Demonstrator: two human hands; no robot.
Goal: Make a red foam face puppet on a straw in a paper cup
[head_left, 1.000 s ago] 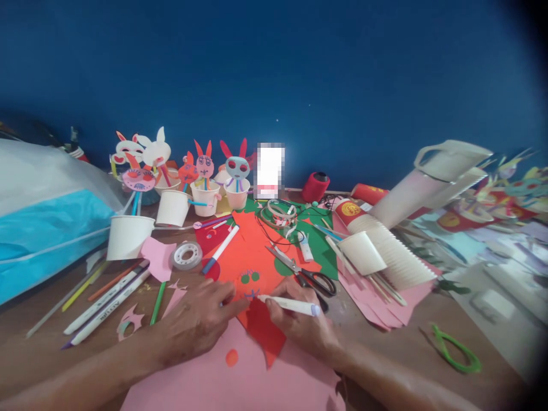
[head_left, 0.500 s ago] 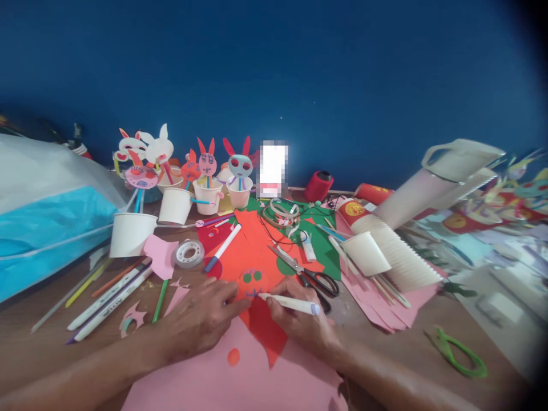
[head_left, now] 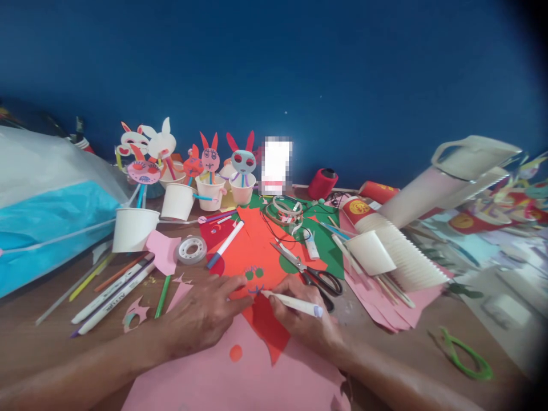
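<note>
My right hand (head_left: 302, 311) grips a white marker (head_left: 295, 304), its tip touching the drawn mouth of a small face (head_left: 256, 281) with green eyes. That face lies on orange-red paper (head_left: 257, 240). My left hand (head_left: 209, 308) rests flat at the left of the face, fingers apart, fingertips pressing the paper's edge. Under both wrists spreads a pink sheet (head_left: 240, 388) with a small orange disc (head_left: 236, 353) on it. Black-handled scissors (head_left: 306, 273) lie just beyond my right hand. A second marker (head_left: 225, 244) with a blue cap rests on the orange paper.
White cups (head_left: 135, 230) holding bunny-faced figures stand at back left. A tape roll (head_left: 192, 250), several markers and straws lie at left. Stacked cups (head_left: 398, 251), a tilted pitcher (head_left: 432, 188), pink paper and green scissors (head_left: 466, 354) are at right. A blue bag (head_left: 55, 222) lies far left.
The camera view has shifted slightly, moving most things a little right. My right hand still grips the marker at the mouth, and the fingers of my left hand have spread slightly.
</note>
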